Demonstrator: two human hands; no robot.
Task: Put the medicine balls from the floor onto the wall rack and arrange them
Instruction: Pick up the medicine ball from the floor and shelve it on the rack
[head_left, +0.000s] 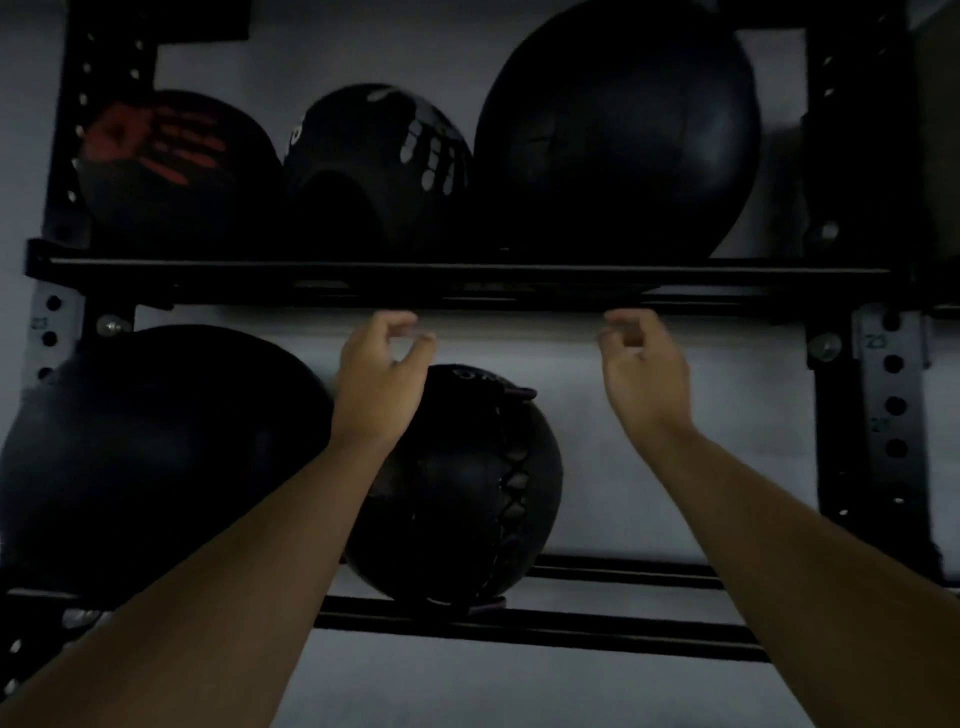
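We hold both hands empty just below the upper rail of the wall rack: left hand and right hand, fingers loosely curled. Three medicine balls occupy the upper shelf, two the lower.

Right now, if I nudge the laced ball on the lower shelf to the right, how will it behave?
The laced ball is round and rests only on two rails, so it would probably roll along them. The shelf to its right looks bare, so nothing would stop it. Its stitched, panelled skin suggests a soft shell, likely heavy and slow to start.
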